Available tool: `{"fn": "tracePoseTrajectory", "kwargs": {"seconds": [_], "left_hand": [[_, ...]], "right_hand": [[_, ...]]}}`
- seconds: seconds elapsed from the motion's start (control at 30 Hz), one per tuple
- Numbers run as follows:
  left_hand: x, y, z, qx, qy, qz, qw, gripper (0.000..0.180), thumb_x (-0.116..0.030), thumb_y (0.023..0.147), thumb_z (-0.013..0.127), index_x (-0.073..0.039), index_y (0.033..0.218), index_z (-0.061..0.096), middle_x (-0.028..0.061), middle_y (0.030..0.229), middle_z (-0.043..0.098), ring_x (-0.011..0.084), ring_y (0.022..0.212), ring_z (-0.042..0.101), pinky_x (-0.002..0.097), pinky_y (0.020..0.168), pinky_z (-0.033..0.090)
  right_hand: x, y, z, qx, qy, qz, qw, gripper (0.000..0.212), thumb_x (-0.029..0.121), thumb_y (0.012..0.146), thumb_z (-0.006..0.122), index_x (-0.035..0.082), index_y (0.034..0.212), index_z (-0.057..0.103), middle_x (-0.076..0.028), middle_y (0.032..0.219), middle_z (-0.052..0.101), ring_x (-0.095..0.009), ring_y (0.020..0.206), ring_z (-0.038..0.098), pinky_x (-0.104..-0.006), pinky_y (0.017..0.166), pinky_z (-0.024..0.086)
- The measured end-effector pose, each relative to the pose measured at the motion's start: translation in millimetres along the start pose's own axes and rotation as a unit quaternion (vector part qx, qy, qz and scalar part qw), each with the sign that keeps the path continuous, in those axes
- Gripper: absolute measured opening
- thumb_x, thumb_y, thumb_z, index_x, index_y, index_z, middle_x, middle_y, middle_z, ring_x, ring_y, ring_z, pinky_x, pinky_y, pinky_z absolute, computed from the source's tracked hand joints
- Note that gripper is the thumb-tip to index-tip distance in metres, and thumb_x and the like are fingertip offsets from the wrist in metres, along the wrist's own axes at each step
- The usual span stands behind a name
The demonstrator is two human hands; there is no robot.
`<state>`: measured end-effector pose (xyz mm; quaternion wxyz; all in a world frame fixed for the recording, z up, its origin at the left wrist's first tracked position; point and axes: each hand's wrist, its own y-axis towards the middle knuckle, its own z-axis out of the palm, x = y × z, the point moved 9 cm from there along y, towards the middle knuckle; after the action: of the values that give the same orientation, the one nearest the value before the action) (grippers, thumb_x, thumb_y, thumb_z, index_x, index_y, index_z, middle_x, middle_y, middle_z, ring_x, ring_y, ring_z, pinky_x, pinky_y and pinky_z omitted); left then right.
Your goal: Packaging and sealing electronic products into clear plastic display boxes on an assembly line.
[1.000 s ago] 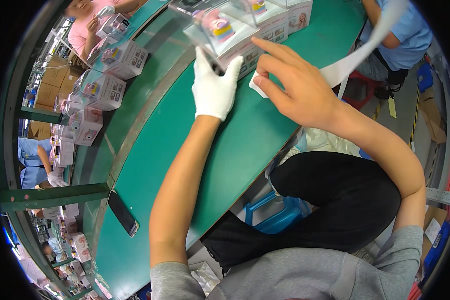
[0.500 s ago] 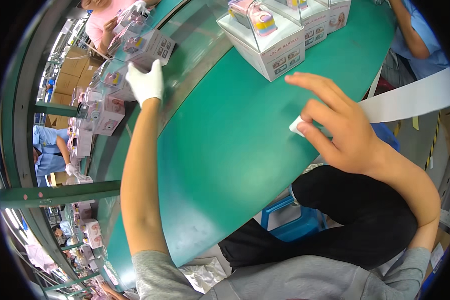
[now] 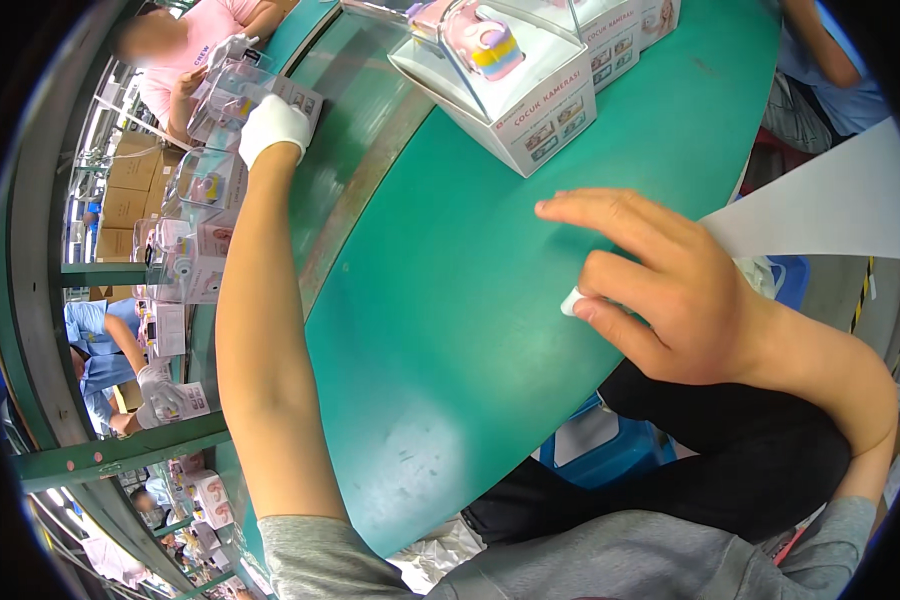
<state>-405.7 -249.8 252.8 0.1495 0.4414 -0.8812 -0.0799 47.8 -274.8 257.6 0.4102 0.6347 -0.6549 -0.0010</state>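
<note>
My left hand (image 3: 273, 130), in a white glove, reaches over the line at the far left. It closes over the near side of a boxed toy camera (image 3: 304, 97) with a clear cover; its fingertips are partly hidden. My right hand (image 3: 660, 285) is bare and hangs above the green table (image 3: 450, 290). Its index finger stretches out to the left, while the thumb and a curled finger pinch a small white piece (image 3: 572, 301), whose kind I cannot make out. Ahead of that hand stands a white box (image 3: 530, 125) with a pastel toy camera (image 3: 482, 42) under a clear cover.
More boxed cameras (image 3: 610, 45) stand behind the near one. Others (image 3: 195, 265) line the belt on the left. A person in pink (image 3: 195, 50) and one in blue (image 3: 100, 330) work across the line. A wide white strip (image 3: 820, 195) lies at right. A blue stool (image 3: 620, 450) is below.
My left hand has gone from spread fingers beside the boxed camera to closing over it. My right hand has lowered slightly, with the white piece still pinched. The view has shifted a little.
</note>
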Motion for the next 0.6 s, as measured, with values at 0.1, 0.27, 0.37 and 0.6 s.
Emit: {"fn": "tracePoseTrajectory", "kwargs": {"seconds": [0.1, 0.27, 0.37, 0.6], "left_hand": [[-5.3, 10.7, 9.6, 0.012, 0.003, 0.011, 1.000, 0.046, -0.030, 0.093, 0.060, -0.003, 0.130, 0.063, 0.0258, 0.119, 0.070, 0.0405, 0.112, 0.069, 0.0482, 0.097, 0.053], [25.7, 46.3, 8.9, 0.050, -0.028, -0.019, 0.998, 0.039, -0.028, 0.092, 0.058, -0.001, 0.115, 0.072, 0.0261, 0.119, 0.070, 0.0412, 0.112, 0.069, 0.0481, 0.098, 0.053], [28.9, 44.4, 0.4, 0.027, -0.035, -0.013, 0.999, 0.039, -0.030, 0.092, 0.057, -0.003, 0.114, 0.073, 0.0268, 0.116, 0.070, 0.0422, 0.111, 0.069, 0.0484, 0.098, 0.053], [-5.1, -94.9, -69.7, -0.093, -0.103, 0.151, 0.979, 0.031, -0.038, 0.096, 0.062, -0.009, 0.100, 0.070, 0.0212, 0.093, 0.074, 0.0406, 0.090, 0.072, 0.0482, 0.082, 0.056]], "right_hand": [[-2.3, -3.7, 3.0, -0.007, 0.005, 0.003, 1.000, 0.014, 0.003, 0.080, 0.071, 0.000, 0.080, 0.058, -0.023, 0.134, 0.059, -0.041, 0.113, 0.064, -0.0442, 0.090, 0.054], [-6.7, -5.1, -4.2, -0.018, 0.008, -0.004, 1.000, 0.014, 0.005, 0.081, 0.071, 0.000, 0.080, 0.058, -0.023, 0.134, 0.059, -0.040, 0.110, 0.064, -0.0436, 0.088, 0.053], [-6.9, -6.5, -6.2, -0.028, 0.010, -0.009, 1.000, 0.014, 0.006, 0.083, 0.071, 0.000, 0.081, 0.058, -0.023, 0.133, 0.060, -0.039, 0.108, 0.064, -0.0428, 0.086, 0.053], [-3.4, -8.7, -14.0, -0.027, 0.009, -0.013, 1.000, 0.013, 0.006, 0.086, 0.070, 0.001, 0.086, 0.058, -0.019, 0.119, 0.063, -0.033, 0.096, 0.062, -0.0417, 0.079, 0.050]]}}
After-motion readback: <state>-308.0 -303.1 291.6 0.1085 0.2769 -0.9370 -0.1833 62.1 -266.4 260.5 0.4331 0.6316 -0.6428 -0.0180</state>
